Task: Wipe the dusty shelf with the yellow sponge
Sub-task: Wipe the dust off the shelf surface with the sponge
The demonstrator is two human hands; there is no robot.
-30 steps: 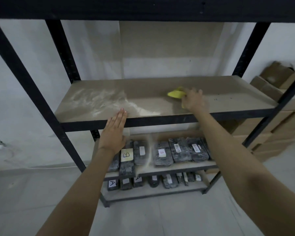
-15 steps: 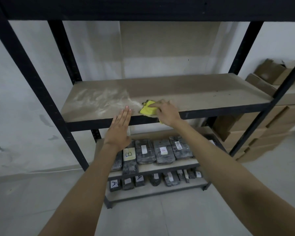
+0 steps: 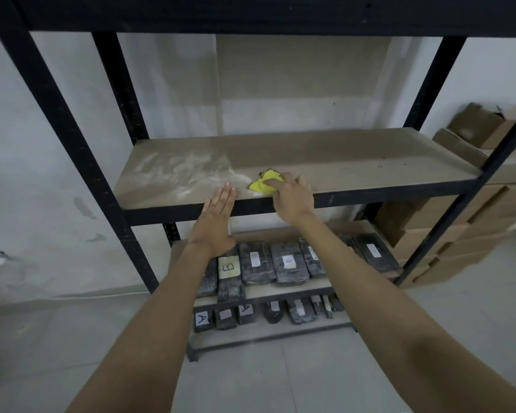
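On the shelf (image 3: 355,162), the sponge (image 3: 264,183) lies near the front edge, right of the dust patch (image 3: 179,174).

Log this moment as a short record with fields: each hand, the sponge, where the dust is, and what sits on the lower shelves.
right hand: grips the yellow sponge at the shelf's front edge
left hand: flat, fingers straight, against the front edge
shelf: brown board in a black frame
dust: white patch on the left part
lower shelves: dark wrapped packs, some labelled A or B
right of the rack: cardboard boxes
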